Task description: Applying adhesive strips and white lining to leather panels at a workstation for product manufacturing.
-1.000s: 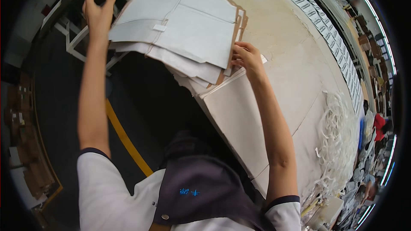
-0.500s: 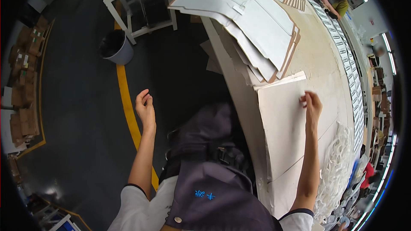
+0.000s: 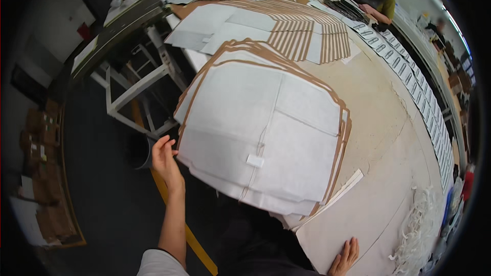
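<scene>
A loose stack of broad, flat panels (image 3: pixel 225 102) fills the middle of the frame, lying at the table's edge; each has rounded upper corners, a smooth, matte, pale grey-white face and a brown border, and the borders show as stepped outlines along the top and right. Thin seams or cords cross the top panel, and a small white tab (image 3: pixel 255 160) sits below its centre. Behind, toward the top of the frame, similar panels (image 3: pixel 312 33) are fanned out, their brown edges forming close stripes. The table (image 3: pixel 378 138) is off-white, with fine crack-like lines, and a tangled heap of glossy white strips (image 3: pixel 417 227) lies at the lower right. The left hand (image 3: pixel 168 161), its forearm rising from the lower edge, has loosely bent fingers at the stack's lower left edge; whether they pinch or merely touch it, I cannot tell. Well apart from it, the right hand (image 3: pixel 346 258) rests palm down at the bottom right, fingers extended on the bare tabletop, holding nothing.
</scene>
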`<state>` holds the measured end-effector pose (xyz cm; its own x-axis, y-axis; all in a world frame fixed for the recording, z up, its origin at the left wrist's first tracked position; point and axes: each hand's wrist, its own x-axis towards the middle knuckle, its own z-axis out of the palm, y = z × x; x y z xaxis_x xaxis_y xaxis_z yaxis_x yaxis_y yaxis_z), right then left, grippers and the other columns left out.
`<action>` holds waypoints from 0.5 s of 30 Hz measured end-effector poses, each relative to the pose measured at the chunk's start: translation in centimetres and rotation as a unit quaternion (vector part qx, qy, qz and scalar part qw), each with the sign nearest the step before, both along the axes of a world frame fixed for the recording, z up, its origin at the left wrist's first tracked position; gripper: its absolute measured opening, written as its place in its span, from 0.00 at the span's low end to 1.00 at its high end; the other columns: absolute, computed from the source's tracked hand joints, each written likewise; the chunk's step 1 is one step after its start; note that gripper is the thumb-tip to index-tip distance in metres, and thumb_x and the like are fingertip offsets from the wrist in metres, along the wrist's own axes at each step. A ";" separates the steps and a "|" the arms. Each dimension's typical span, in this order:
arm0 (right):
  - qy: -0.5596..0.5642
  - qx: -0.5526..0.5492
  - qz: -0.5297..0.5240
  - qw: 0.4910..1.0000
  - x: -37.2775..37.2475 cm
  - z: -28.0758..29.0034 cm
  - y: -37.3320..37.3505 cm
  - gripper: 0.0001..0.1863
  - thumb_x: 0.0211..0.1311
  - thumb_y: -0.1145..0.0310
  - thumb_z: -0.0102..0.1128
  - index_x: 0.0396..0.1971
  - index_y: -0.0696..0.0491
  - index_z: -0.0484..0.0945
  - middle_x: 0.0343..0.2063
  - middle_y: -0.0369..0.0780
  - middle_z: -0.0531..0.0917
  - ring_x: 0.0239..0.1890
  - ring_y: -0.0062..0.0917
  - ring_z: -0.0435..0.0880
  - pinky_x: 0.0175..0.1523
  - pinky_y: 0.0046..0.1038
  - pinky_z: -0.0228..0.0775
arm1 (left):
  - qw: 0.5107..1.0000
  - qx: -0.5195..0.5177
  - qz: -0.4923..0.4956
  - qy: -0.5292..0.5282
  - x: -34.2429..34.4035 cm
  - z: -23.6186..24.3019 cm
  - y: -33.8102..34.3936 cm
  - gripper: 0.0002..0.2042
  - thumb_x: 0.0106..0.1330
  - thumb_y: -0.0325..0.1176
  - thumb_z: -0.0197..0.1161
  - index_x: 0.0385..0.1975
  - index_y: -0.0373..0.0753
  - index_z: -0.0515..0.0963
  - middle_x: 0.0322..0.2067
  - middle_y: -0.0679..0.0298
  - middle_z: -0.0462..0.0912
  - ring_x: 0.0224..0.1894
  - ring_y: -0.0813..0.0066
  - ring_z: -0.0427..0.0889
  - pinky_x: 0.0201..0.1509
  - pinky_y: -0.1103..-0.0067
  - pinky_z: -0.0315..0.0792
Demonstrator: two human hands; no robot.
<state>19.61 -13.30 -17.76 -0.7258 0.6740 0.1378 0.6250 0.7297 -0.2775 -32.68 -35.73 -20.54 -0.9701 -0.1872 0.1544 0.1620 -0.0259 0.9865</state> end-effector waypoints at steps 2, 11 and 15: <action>-0.017 -0.002 0.034 0.999 -0.5 0.0 0.7 0.25 0.72 0.67 0.44 0.64 0.64 0.69 0.67 0.56 0.66 0.70 0.54 0.60 0.73 0.51 0.50 | 0.996 -0.085 0.015 0.009 -2.2 -0.1 -1.0 0.08 0.75 0.24 0.52 0.47 0.35 0.79 0.45 0.64 0.82 0.46 0.78 0.81 0.45 0.81 0.74; -0.151 -0.003 0.051 0.987 -1.8 2.4 0.4 0.29 0.71 0.70 0.38 0.69 0.67 0.57 0.71 0.59 0.57 0.74 0.54 0.53 0.76 0.51 0.39 | 0.928 -0.157 0.035 -0.335 1.4 3.3 -13.8 0.07 0.73 0.24 0.54 0.37 0.37 0.80 0.35 0.67 0.81 0.36 0.81 0.80 0.38 0.84 0.74; -0.261 -0.061 -0.028 0.963 -3.9 4.2 0.0 0.37 0.61 0.73 0.47 0.71 0.65 0.54 0.71 0.57 0.56 0.74 0.55 0.52 0.73 0.50 0.48 | 0.902 -0.200 0.056 -0.380 -0.1 9.9 -18.3 0.08 0.73 0.24 0.53 0.37 0.37 0.81 0.34 0.66 0.82 0.37 0.80 0.81 0.40 0.84 0.75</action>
<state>15.69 -13.33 -13.53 -0.6375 0.7016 -0.3184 0.7393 0.6733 0.0036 -32.73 -54.05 -10.63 -0.8027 -0.3679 -0.4693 -0.5846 0.3300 0.7412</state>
